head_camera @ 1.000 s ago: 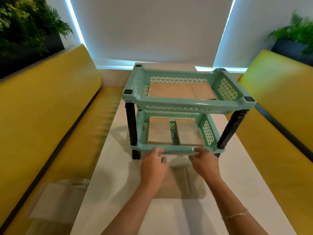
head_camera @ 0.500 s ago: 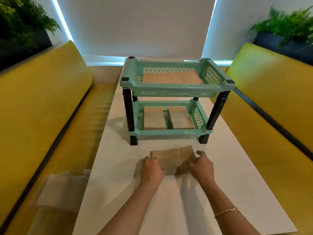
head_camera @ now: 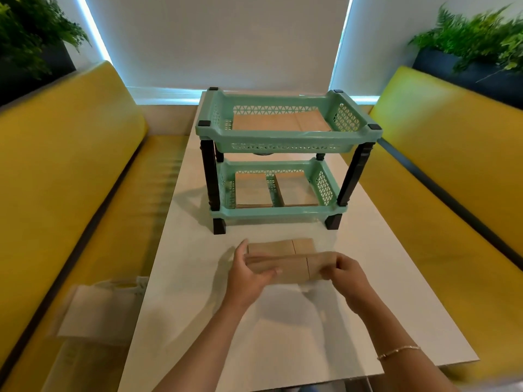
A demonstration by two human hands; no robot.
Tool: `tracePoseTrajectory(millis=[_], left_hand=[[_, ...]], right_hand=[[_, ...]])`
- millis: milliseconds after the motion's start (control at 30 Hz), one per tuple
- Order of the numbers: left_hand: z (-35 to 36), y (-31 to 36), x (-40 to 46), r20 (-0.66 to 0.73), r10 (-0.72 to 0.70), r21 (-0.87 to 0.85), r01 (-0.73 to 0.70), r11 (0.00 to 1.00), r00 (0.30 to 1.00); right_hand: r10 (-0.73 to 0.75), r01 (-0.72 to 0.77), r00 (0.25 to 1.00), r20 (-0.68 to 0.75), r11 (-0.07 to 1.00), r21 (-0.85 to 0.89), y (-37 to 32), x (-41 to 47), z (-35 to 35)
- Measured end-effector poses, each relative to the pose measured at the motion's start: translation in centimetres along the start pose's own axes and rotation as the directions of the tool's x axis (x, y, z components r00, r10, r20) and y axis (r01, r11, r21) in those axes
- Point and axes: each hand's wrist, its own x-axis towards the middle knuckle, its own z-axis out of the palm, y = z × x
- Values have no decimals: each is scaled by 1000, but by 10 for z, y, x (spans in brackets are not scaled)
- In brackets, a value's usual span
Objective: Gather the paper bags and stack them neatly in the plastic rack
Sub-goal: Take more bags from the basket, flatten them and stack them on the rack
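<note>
- Here we hold a folded brown bag [head_camera: 291, 267] just above the table [head_camera: 382, 292], one hand at each short end.
- Our left hand [head_camera: 245, 274] pinches the bag's left end, thumb on the upper face and fingers curled behind it.
- Our right hand [head_camera: 346, 278] pinches the right end, with the fingers curled round the edge.
- The bag is motion-blurred and tilted, its near edge raised toward us.
- A second bag [head_camera: 280, 246] lies flat on the table just beyond the held one, partly hidden by it.
- The rack [head_camera: 285, 137], mint green with dark legs, stands farther along the table, apart from both bags.
- In its top tray we see flat brown bags [head_camera: 280, 122] lying across the floor.
- In the bottom tray two low stacks [head_camera: 253, 190] of bags sit side by side, with a strip of the tray floor showing between them.
- A thin bracelet [head_camera: 399, 352] circles our right wrist.
- Yellow benches [head_camera: 70, 154] run along both sides of the table.
- On the left bench, near us, lies a pale bag [head_camera: 99, 309], too blurred for us to tell more.
- Plants [head_camera: 475, 41] stand behind both backrests.
</note>
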Motion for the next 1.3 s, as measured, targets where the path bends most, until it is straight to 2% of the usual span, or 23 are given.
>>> tracePoseTrajectory(millis=[67,133,433,633,733,900,1000,1067,1133,1200,1300], left_hand=[[2,-4,-11,37,70,0,-70,998,997],[8,-12,-20,55,82,-43,-80,996,995],[19,-9,-38,17,152,-62,-151,987,988],[14,-29,-40,1,23,64,-23,998,1000],[13,-24,-42,-16,24,109,-22,994,1000],[-6,27,-45,59,137,69,-141,988,989],[-15,63,-53,112,245,-94,-235,967,963],[-9,73,-56,137,283,-175,-258,950,949],[3,64,-57,139,249,-178,-223,958,958],[16,41,-57,128,150,-164,-128,978,980],[33,9,-59,122,32,-50,-26,998,992]], right_hand=[[15,-15,1000,-28,1000,17,13,-8,0],[31,-27,997,-75,998,52,26,-17,4],[-46,81,986,-160,972,219,21,-30,8],[-33,51,993,-112,986,156,31,-40,8],[-59,70,993,-107,993,97,24,-40,5],[-163,161,986,-28,985,-59,0,-40,-16],[-145,154,986,79,979,-133,-6,-40,-21],[-132,138,989,61,985,-108,-1,-41,-13],[-118,120,993,32,990,-74,10,-44,0],[-82,82,997,-4,995,-51,23,-46,14],[-41,38,998,-39,998,-59,33,-52,29]])
